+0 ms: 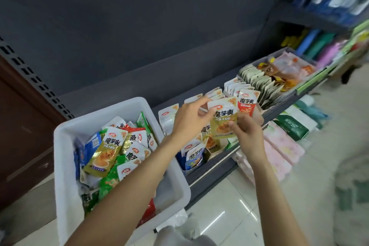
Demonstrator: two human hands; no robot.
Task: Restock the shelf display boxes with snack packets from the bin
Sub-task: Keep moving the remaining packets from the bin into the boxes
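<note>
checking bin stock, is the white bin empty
No, the white bin holds many snack packets in gold, green and red.

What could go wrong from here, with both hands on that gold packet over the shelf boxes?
1. The gold foil snack packet is pinched only at its edges by the left hand and right hand, so it could slip and drop among the boxes.
2. A red-and-white snack packet stands right behind it, so the gold one might land in the wrong flavour's row.
3. The left forearm crosses the white plastic bin and could knock its heaped packets.
</note>
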